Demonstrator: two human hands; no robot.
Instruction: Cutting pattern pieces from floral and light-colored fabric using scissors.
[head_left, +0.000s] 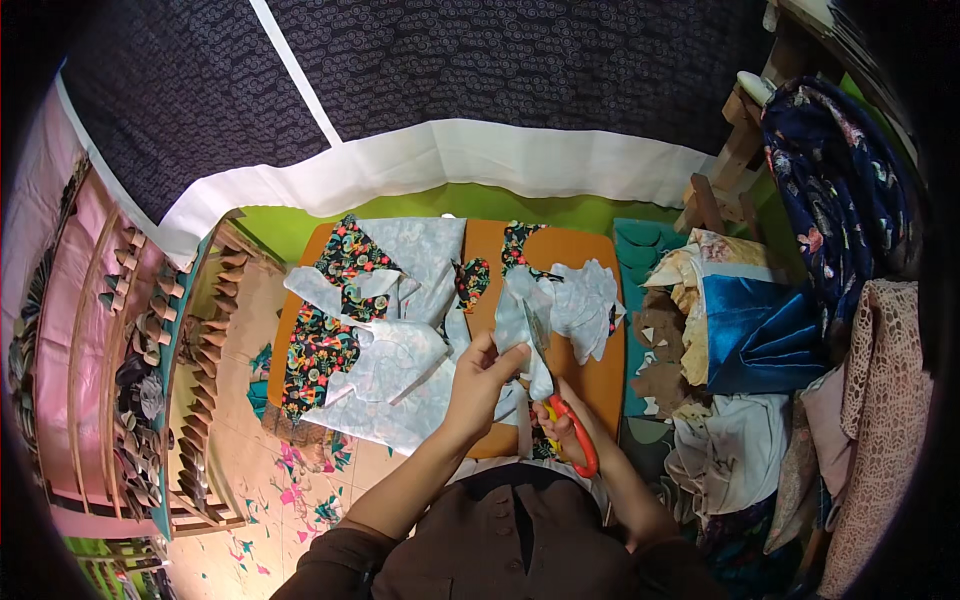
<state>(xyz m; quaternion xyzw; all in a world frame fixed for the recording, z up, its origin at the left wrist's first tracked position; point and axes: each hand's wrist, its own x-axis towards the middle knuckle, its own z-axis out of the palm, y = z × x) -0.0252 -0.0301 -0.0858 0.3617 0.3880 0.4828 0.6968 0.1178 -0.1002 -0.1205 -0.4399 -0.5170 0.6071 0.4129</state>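
My left hand (482,378) pinches a pale, whitish-blue piece of fabric (512,310) between thumb and fingers, above the table's middle. My right hand (566,422) is wrapped round the red and yellow handles of a pair of scissors (583,440). The blades point away from me and lie along the right side of the held piece. Left of my hands, a spread of black floral fabric (322,368) lies with its pale reverse side partly folded up. Cut pale pieces (585,305) lie to the right, and a small black floral scrap (472,283) rests beyond my left hand.
The orange-brown table (590,245) has rounded corners. Wooden racks with rows of shoe lasts (205,370) stand at the left. Coloured scraps (290,490) litter the floor. Folded fabrics, including shiny blue cloth (755,330), are stacked at the right. A dark patterned curtain (480,70) hangs beyond the table.
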